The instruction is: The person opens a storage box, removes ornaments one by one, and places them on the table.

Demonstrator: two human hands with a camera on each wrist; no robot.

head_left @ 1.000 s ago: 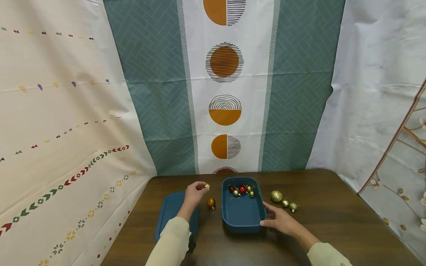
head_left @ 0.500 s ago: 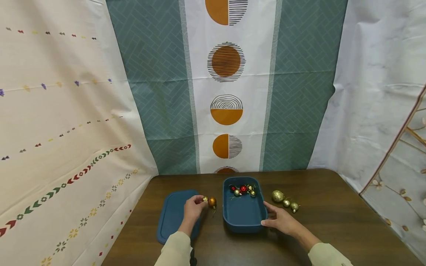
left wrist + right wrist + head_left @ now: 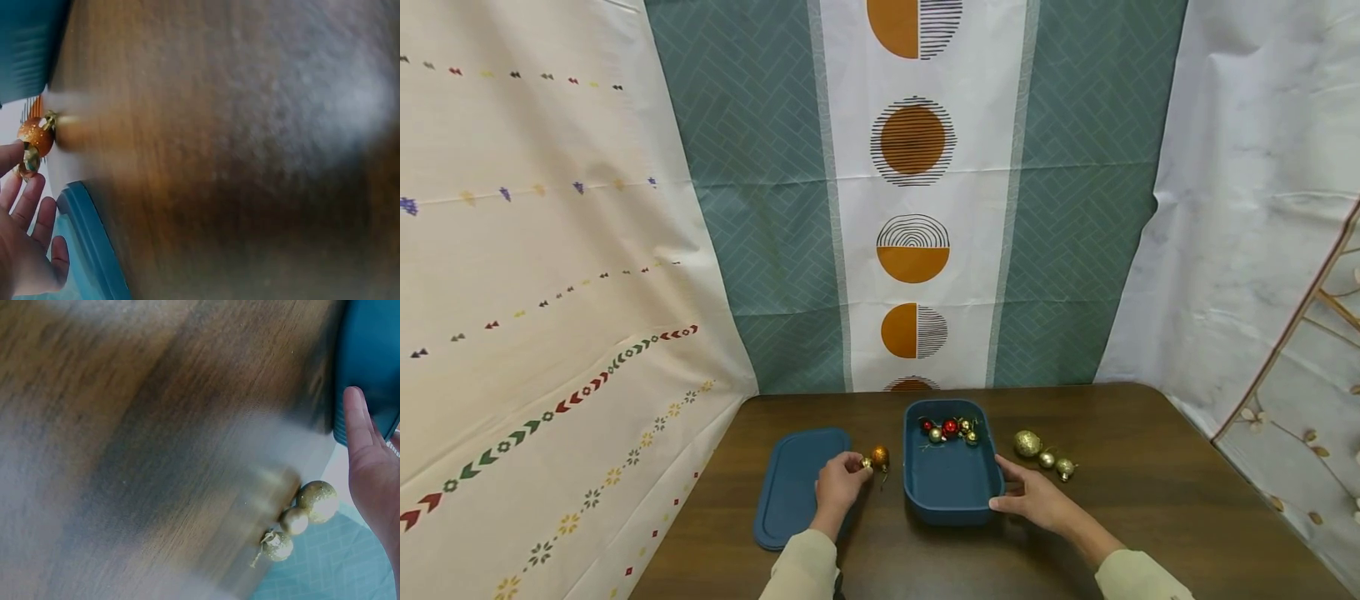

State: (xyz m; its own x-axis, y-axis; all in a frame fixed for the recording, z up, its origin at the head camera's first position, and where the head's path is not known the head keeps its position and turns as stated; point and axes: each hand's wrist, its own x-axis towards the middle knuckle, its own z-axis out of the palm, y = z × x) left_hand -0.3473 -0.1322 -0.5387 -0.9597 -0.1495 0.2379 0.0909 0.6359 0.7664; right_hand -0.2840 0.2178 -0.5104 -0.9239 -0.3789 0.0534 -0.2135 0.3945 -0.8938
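Note:
Between thumb and fingertips, the left hand (image 3: 840, 485) pinches a small gold ball (image 3: 866, 462), close beside an orange glitter ball (image 3: 880, 455) on the table. In the left wrist view the gold ball (image 3: 29, 164) is right by the orange one (image 3: 36, 136). The right hand (image 3: 1033, 497) rests against the right side of a blue container (image 3: 951, 507), thumb at its near corner; the right wrist view shows the thumb on the wall (image 3: 369, 362). Red balls (image 3: 950, 427) and several gold ones (image 3: 936, 435) lie in the container's far part.
A blue lid (image 3: 790, 492) lies left of the container, partly under the left forearm. Three gold balls, the largest glittered (image 3: 1026, 443), sit in a row to the container's right. Patterned cloths (image 3: 775, 250) hang behind the brown table (image 3: 1120, 467).
The left hand, with the small gold ball, has come down toward the near side and now holds it beside the orange ball. The right hand stays at the container.

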